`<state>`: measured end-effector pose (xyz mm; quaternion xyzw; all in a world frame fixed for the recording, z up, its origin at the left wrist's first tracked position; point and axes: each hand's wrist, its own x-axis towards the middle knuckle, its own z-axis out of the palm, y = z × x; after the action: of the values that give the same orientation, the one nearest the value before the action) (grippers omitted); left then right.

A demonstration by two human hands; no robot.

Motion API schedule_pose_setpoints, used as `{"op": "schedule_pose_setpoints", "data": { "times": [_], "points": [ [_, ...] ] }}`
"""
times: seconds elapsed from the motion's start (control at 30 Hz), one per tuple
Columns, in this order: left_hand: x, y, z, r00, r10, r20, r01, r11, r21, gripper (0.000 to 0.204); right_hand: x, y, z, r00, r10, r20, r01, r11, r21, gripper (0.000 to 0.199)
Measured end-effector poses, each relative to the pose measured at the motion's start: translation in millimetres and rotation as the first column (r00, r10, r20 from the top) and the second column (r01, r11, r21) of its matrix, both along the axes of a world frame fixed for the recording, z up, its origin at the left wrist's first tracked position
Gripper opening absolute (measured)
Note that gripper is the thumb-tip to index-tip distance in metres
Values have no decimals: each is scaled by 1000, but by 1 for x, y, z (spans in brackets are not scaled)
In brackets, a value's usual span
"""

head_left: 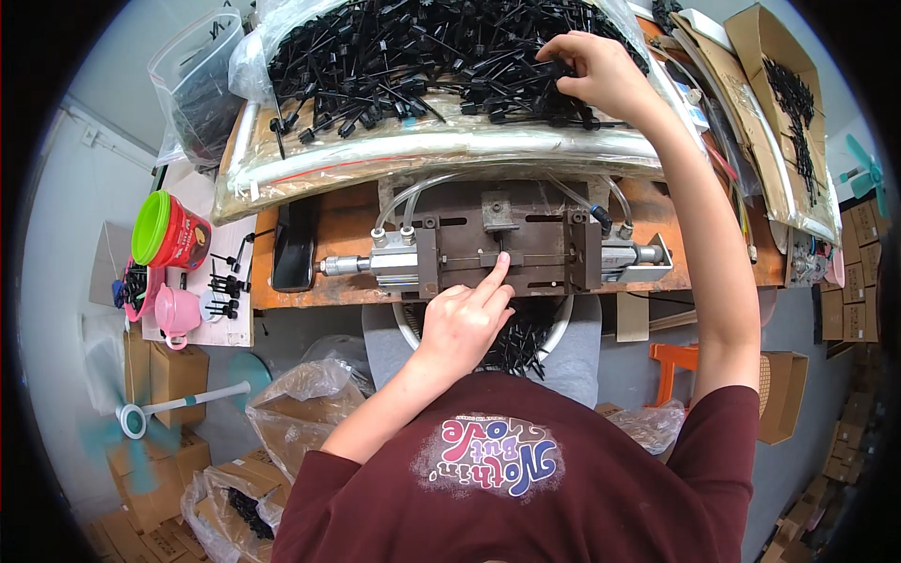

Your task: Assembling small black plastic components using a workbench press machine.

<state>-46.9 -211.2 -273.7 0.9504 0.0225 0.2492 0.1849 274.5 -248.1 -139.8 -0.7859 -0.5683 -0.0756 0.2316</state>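
Note:
My left hand [462, 324] reaches over a metal clamping fixture [450, 246] at the table's near edge. Its index finger is stretched out, the tip touching the middle of the fixture, where a small black part [500, 242] sits partly hidden. Nothing shows gripped in that hand. Farther off to the right, my right hand [601, 80] is at a heap of black plastic stemmed parts [375, 66]. Thumb and index finger are apart, with black pieces behind and between them; no piece is clearly held.
The heap lies on a plastic-wrapped tray [394, 150] behind the fixture. Left of it are a phone [294, 246], a red tub with green rim [174, 230] and a pink cup [176, 310]. More black parts fill a container [521, 347] at my lap. Air hoses [413, 192] meet the fixture's cylinders.

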Motion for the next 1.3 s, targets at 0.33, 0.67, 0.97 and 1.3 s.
{"op": "schedule_pose_setpoints", "data": {
  "times": [0.33,0.67,0.97,1.3],
  "points": [
    [-31,4,34,946,-298,-127,258,930,-263,35,35,-33,22,826,39,-562,129,958,256,19],
    [29,32,98,913,35,406,138,911,-389,40,39,-45,22,529,298,-795,224,854,470,23],
    [88,44,113,956,-290,32,218,637,-740,23,-115,-54,14,343,310,-887,34,939,341,21],
    [32,27,84,916,-390,-95,-36,157,-987,22,-136,-90,-21,454,327,-829,430,734,525,22]
  ]
}}
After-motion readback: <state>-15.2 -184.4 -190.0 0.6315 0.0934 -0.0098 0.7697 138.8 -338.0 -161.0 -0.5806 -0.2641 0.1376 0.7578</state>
